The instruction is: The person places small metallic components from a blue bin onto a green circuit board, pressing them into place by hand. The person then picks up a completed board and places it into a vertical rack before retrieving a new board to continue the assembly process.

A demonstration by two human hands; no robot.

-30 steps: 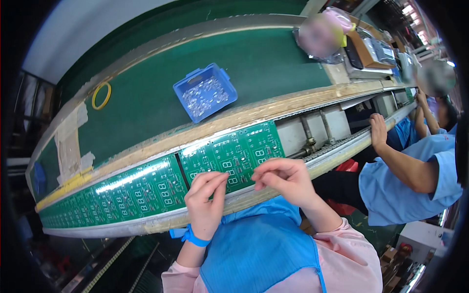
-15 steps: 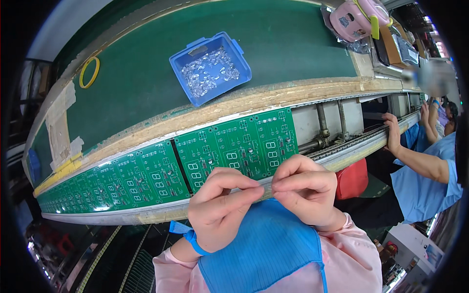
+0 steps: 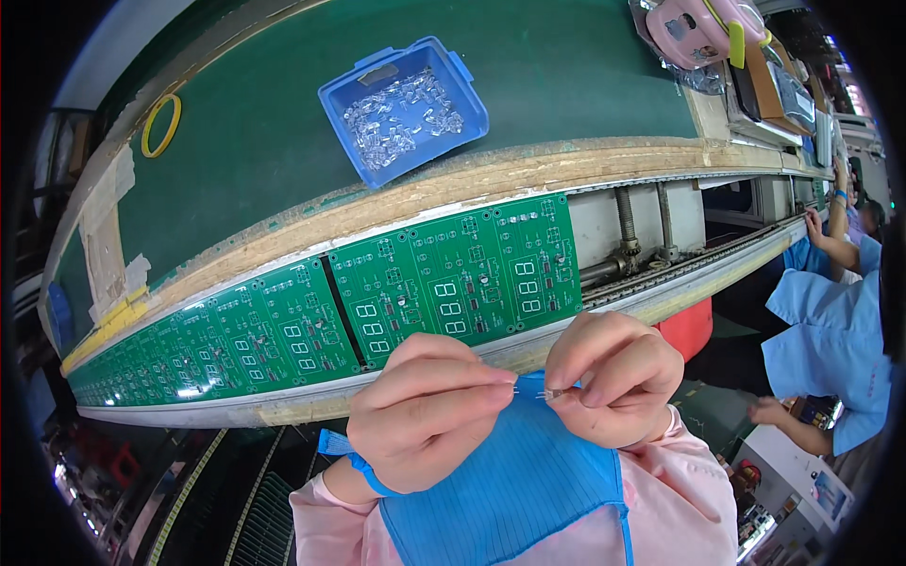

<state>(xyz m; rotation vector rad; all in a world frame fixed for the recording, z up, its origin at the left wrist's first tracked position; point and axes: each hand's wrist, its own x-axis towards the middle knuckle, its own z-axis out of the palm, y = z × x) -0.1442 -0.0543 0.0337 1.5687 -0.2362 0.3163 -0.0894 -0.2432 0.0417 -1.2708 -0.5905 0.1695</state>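
Note:
In front of my chest, both hands are raised close together with the fingers pinched. My right hand (image 3: 618, 377) grips a small component with thin metal leads (image 3: 555, 393), whose leads point toward the other hand. The fingertips of my left hand (image 3: 429, 415) are pressed together, and a tiny silvery tip shows at their end; the rest of it is hidden. Just beyond my hands lies a green circuit board (image 3: 425, 253) with white digit outlines. A blue plastic tray (image 3: 470, 104) farther off holds many small clear parts (image 3: 382, 127).
More green boards (image 3: 283, 321) run leftward along the rail (image 3: 311, 404). Right of them, the conveyor chain (image 3: 698, 257) and metal rods are exposed. A yellow ring (image 3: 162, 125) and a pink container (image 3: 694, 33) rest on the green tabletop. Co-workers in blue (image 3: 821, 321) are at the right.
My hands have drawn slightly apart, and the component with leads now shows at my right fingertips. At the right, a co-worker's arm has shifted away from the near rail.

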